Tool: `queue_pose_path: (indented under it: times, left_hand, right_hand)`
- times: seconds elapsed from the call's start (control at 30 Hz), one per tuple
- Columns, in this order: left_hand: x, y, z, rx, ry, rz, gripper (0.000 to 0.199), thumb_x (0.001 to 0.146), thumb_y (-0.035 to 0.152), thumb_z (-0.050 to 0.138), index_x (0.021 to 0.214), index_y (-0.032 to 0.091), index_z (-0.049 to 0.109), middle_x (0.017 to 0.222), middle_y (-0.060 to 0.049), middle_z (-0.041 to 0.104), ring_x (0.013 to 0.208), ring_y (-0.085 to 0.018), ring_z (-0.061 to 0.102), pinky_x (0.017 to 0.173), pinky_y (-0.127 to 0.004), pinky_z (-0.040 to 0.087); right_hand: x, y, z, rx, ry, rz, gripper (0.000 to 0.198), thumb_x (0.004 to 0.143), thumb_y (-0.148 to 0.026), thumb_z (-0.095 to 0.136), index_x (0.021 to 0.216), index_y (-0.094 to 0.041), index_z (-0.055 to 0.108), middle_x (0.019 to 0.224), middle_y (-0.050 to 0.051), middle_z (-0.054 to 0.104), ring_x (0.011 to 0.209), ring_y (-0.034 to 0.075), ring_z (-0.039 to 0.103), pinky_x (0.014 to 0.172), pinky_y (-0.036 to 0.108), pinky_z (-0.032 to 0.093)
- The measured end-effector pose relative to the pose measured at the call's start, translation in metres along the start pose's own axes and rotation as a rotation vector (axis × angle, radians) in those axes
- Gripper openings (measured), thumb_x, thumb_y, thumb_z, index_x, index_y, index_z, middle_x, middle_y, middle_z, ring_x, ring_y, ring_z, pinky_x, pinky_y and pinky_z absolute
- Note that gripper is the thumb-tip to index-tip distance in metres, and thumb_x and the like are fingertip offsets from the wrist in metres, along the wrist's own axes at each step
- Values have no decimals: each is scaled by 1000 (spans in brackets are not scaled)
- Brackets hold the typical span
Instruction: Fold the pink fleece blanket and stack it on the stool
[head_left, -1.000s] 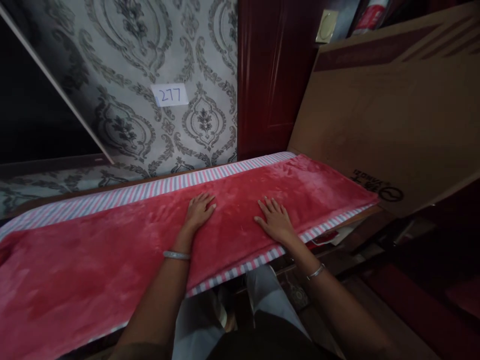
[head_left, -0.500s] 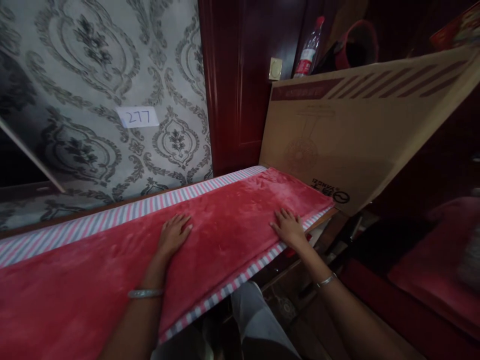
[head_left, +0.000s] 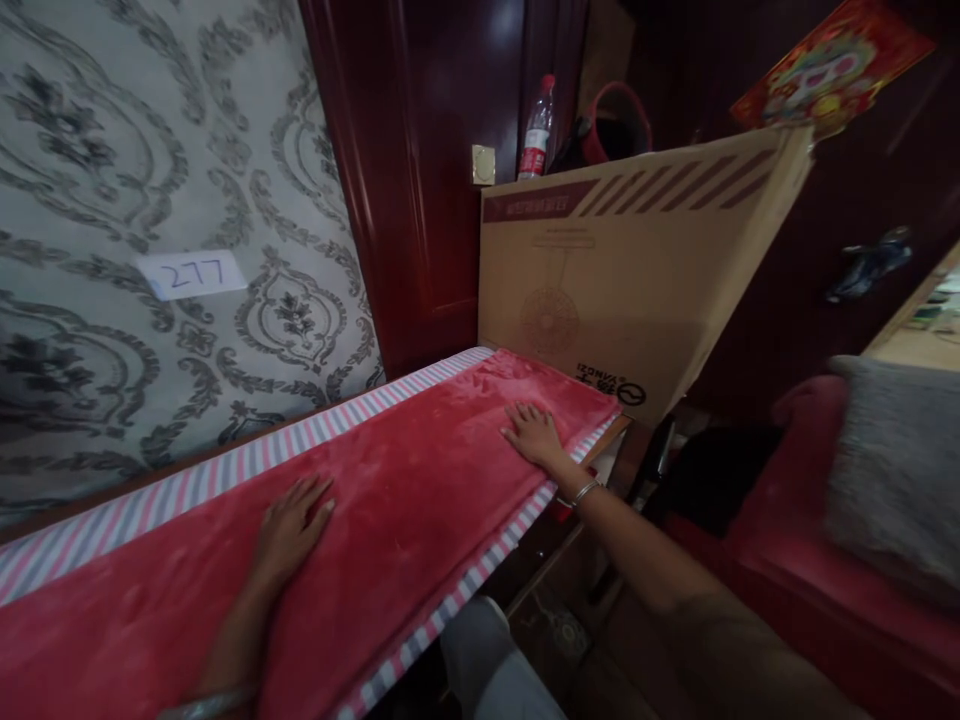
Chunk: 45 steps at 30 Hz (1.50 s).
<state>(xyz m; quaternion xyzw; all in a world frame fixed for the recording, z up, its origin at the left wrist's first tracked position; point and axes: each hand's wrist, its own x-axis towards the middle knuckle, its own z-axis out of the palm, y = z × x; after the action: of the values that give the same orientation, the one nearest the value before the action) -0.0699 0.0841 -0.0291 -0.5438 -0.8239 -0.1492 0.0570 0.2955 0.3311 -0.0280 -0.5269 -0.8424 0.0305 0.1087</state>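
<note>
A red plush cloth (head_left: 420, 470), folded into a long strip, lies flat over a striped pink, grey and white cloth (head_left: 255, 455) on a narrow table. My left hand (head_left: 291, 530) rests on the plush with its fingers stretched out. Farther right, my right hand (head_left: 534, 435) lies spread on the same plush, near its right end. Neither hand grips anything. Striped fabric shows along both the wall side and the near side of the red cloth. Faint ripples and smoothed patches mark the plush surface.
A large cardboard box (head_left: 615, 270) stands at the table's right end, with a plastic bottle (head_left: 537, 135) behind its top edge. Patterned wallpaper bears a paper label (head_left: 193, 274) reading 277. At right is a red seat (head_left: 787, 480) with a grey fluffy cushion (head_left: 896, 480).
The view has turned right, bringing the grey cushion and the red picture farther into sight. My right hand has moved inward from the near edge across the plush. My left hand stays flat on it.
</note>
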Motion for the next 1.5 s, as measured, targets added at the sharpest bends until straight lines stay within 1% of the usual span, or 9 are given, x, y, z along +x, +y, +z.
queue_pose_path:
  times: [0.13, 0.23, 0.43, 0.57, 0.7, 0.87, 1.1, 1.23, 1.5]
  left_hand:
    - [5, -9, 8, -32, 21, 10, 56, 89, 44, 39, 135, 24, 64, 148, -6, 58, 143, -27, 46, 120, -46, 35]
    - [7, -14, 12, -70, 29, 16, 60, 88, 49, 37, 134, 23, 65, 147, -6, 59, 143, -28, 46, 120, -48, 34]
    - [10, -24, 20, -158, 82, 31, 67, 84, 57, 37, 130, 18, 67, 145, -11, 60, 140, -31, 49, 120, -51, 34]
    - [10, -26, 20, -162, 94, 39, 64, 84, 57, 39, 128, 21, 69, 142, -8, 63, 138, -30, 52, 119, -50, 37]
    - [7, -24, 16, -139, 90, 39, 61, 85, 55, 39, 125, 22, 70, 141, -9, 64, 137, -32, 53, 117, -52, 39]
    - [5, -24, 17, -129, 85, 35, 60, 86, 55, 41, 127, 24, 70, 142, -7, 63, 138, -32, 52, 116, -53, 40]
    - [-2, -31, 23, -110, 118, 45, 55, 89, 52, 42, 129, 27, 69, 142, -7, 62, 137, -31, 53, 115, -55, 40]
    - [-9, -27, 18, -77, 95, 43, 50, 91, 48, 44, 131, 31, 68, 143, -4, 62, 139, -29, 51, 115, -55, 40]
    - [-23, -1, 1, -87, -13, -26, 47, 96, 42, 45, 138, 30, 62, 152, -4, 52, 145, -27, 43, 120, -55, 32]
  right_hand:
    - [8, 51, -13, -45, 50, 229, 60, 101, -42, 37, 152, -11, 44, 158, 23, 39, 146, 39, 34, 114, 63, 25]
    - [19, 63, -20, -74, 75, 322, 57, 99, -30, 36, 149, -4, 46, 154, 31, 41, 145, 43, 35, 112, 67, 24]
    - [41, 48, -9, -45, 3, 98, 57, 103, -43, 32, 159, -31, 31, 168, 4, 25, 155, 24, 17, 122, 47, 16]
    - [43, 71, -7, -25, -73, 161, 64, 102, -52, 29, 161, -25, 28, 168, 8, 24, 153, 28, 20, 120, 53, 20]
    - [47, 94, -15, -33, -81, 242, 61, 103, -40, 28, 159, -17, 32, 166, 15, 28, 152, 29, 24, 119, 54, 22]
    - [73, 56, -15, -28, -32, 206, 58, 100, -26, 29, 156, -14, 36, 155, 24, 43, 143, 38, 38, 111, 65, 29]
    - [118, -16, 2, 32, -85, -201, 61, 103, -50, 29, 161, -30, 27, 170, 1, 18, 156, 23, 12, 124, 47, 16]
    - [142, -8, 10, 12, -139, -254, 62, 102, -50, 28, 160, -28, 31, 168, 5, 23, 155, 26, 18, 123, 52, 17]
    - [186, 45, 27, -26, -122, -162, 66, 101, -47, 24, 160, -19, 32, 165, 14, 28, 153, 35, 23, 120, 63, 22]
